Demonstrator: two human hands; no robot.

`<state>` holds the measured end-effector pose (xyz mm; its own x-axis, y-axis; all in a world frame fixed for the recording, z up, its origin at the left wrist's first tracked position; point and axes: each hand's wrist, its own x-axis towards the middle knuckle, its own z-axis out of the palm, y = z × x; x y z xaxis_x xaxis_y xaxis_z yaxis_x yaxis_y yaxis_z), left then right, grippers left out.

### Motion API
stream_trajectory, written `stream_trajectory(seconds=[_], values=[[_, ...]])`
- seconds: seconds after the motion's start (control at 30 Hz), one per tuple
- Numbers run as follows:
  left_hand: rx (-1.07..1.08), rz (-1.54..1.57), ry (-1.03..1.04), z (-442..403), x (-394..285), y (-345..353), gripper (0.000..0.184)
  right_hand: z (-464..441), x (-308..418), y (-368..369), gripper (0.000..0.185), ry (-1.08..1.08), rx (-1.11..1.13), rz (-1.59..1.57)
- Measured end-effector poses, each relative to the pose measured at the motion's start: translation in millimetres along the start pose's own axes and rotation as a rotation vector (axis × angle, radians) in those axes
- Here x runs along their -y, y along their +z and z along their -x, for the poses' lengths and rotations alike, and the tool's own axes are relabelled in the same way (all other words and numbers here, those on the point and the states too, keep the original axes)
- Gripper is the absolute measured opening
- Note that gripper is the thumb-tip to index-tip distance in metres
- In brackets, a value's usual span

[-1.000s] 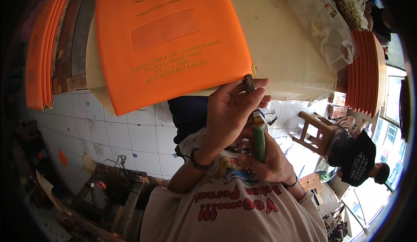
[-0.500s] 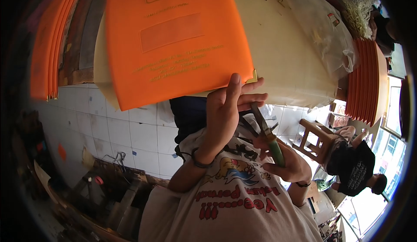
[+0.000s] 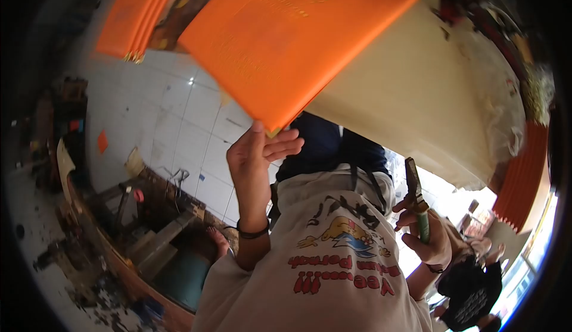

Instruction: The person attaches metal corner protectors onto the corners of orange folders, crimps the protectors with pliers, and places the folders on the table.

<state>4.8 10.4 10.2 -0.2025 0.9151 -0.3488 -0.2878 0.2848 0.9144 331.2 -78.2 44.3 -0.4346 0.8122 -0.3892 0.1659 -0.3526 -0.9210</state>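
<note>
An orange folder (image 3: 286, 46) with embossed gold lettering and an emblem lies tilted at the top of the view, one corner pointing toward my body. That near corner carries a small gold metal corner piece (image 3: 273, 132). My left hand (image 3: 253, 153) pinches the folder there, thumb on the cover and the other fingers at the corner's edge. Off to the right, apart from the folder, my right hand (image 3: 426, 237) grips a pair of pliers (image 3: 417, 198) with green handles, its dark jaws pointing up.
Stacked orange folders (image 3: 134, 16) stand at the upper left, more folders (image 3: 524, 177) at the right. The cream-covered table (image 3: 393, 100) bears a clear plastic sheet (image 3: 500, 111). A wooden workbench (image 3: 161, 237) is at lower left. Another person (image 3: 473, 290) sits at lower right.
The folder has turned so a different corner points toward me, and my left hand has shifted left onto it. My right hand with the pliers has moved right, away from the folder.
</note>
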Motion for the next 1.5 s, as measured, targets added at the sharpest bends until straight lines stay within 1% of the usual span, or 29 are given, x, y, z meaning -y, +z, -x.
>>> stream_trajectory(seconds=[0.03, 0.1, 0.17, 0.2, 0.27, 0.33, 0.4, 0.5, 0.53, 0.63, 0.73, 0.83, 0.93, 1.03, 1.13, 1.23, 1.33, 1.43, 1.5], values=[[-0.072, -0.016, 0.045, -0.1, -2.7, 0.1, 0.045, -10.0, 4.9, 6.5, 0.029, 0.025, 0.048, -0.01], [-0.004, 0.062, 0.028, -0.1, -0.4, -4.9, 0.044, -30.7, 14.0, 19.4, 0.035, 0.077, 0.143, -0.026], [0.051, 0.129, 0.053, -0.1, -0.9, -5.8, 0.045, -51.2, 26.4, 43.4, 0.041, 0.165, 0.167, -0.088], [0.092, 0.181, 0.042, -0.2, 0.1, -8.1, 0.045, -59.3, 31.8, 53.1, 0.047, 0.205, 0.217, -0.083], [0.172, 0.285, 0.018, 0.9, 3.2, -13.1, 0.046, -76.0, 35.9, 66.3, 0.049, 0.102, 0.281, 0.013], [0.213, 0.294, 0.024, 3.5, 0.7, -13.7, 0.048, -92.8, 42.7, 75.9, 0.053, 0.01, 0.35, 0.122], [0.265, 0.35, 0.013, 4.2, 5.2, -15.1, 0.055, -101.4, 46.8, 81.2, 0.054, 0.018, 0.364, 0.141], [0.242, 0.365, -0.042, 6.7, 2.8, -14.5, 0.056, -108.2, 51.1, 86.3, 0.055, 0.035, 0.384, 0.21], [0.229, 0.384, -0.094, 6.3, 2.0, -14.6, 0.057, -110.2, 52.7, 87.3, 0.056, 0.04, 0.392, 0.24], [0.234, 0.403, -0.101, 5.5, 1.2, -15.2, 0.056, -115.9, 55.4, 88.0, 0.057, 0.003, 0.385, 0.32], [0.227, 0.42, -0.087, 4.5, 3.0, -14.4, 0.055, -122.2, 58.6, 89.5, 0.057, 0.029, 0.379, 0.313], [0.317, 0.403, -0.044, 1.6, 10.6, -20.9, 0.052, -125.3, 57.7, 90.6, 0.058, 0.003, 0.38, 0.338], [0.244, 0.425, -0.089, 2.1, 3.4, -17.3, 0.05, -127.5, 59.1, 90.2, 0.058, 0.0, 0.389, 0.356], [0.331, 0.438, -0.018, -1.2, 13.6, -22.8, 0.046, -126.0, 53.7, 92.0, 0.055, 0.091, 0.346, 0.24], [0.315, 0.437, -0.061, -0.1, 8.5, -21.8, 0.043, -126.3, 54.3, 93.0, 0.049, 0.098, 0.327, 0.252], [0.231, 0.437, -0.046, 0.9, 8.3, -16.6, 0.046, -129.4, 62.6, 93.0, 0.043, 0.145, 0.332, 0.291], [0.224, 0.433, -0.072, 1.8, 6.6, -16.8, 0.046, -126.0, 55.8, 92.7, 0.039, 0.127, 0.309, 0.299], [0.231, 0.435, -0.076, 0.7, 7.0, -17.7, 0.047, -128.2, 60.5, 93.2, 0.039, 0.158, 0.324, 0.304], [0.229, 0.437, -0.087, 0.6, 6.3, -18.2, 0.047, -127.8, 57.7, 93.6, 0.039, 0.104, 0.322, 0.332]])
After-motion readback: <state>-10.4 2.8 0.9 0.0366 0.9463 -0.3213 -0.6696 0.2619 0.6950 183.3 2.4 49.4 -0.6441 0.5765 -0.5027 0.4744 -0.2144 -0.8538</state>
